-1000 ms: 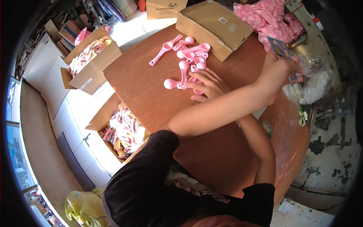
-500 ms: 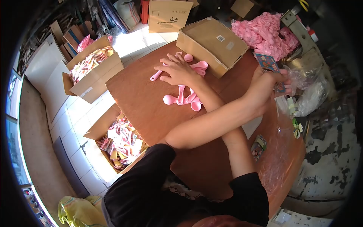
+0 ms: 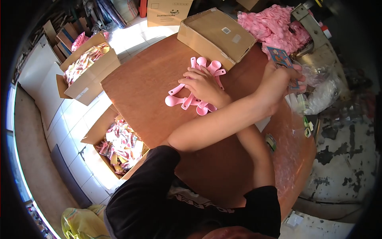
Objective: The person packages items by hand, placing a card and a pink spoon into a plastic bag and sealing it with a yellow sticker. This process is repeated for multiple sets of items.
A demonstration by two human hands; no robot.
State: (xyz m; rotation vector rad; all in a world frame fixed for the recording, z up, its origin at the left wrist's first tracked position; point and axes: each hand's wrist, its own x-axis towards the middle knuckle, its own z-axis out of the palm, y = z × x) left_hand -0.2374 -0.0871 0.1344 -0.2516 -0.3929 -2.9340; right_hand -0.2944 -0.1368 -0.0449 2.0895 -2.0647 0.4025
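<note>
On the brown table [image 3: 147,79], the right hand [image 3: 201,84] lies with bent fingers over a loose cluster of pink spoons [image 3: 172,100], just on the wearer's side of the closed carton [image 3: 219,36]. The left arm crosses above the right forearm, its hand [image 3: 287,75] gripping blue printed cards [image 3: 280,57] to the carton's right. A pink heap [image 3: 272,24] sits beside the carton's right end, and two open boxes of packets, one upper [image 3: 97,75], one lower [image 3: 95,131], stand to its left.
</note>
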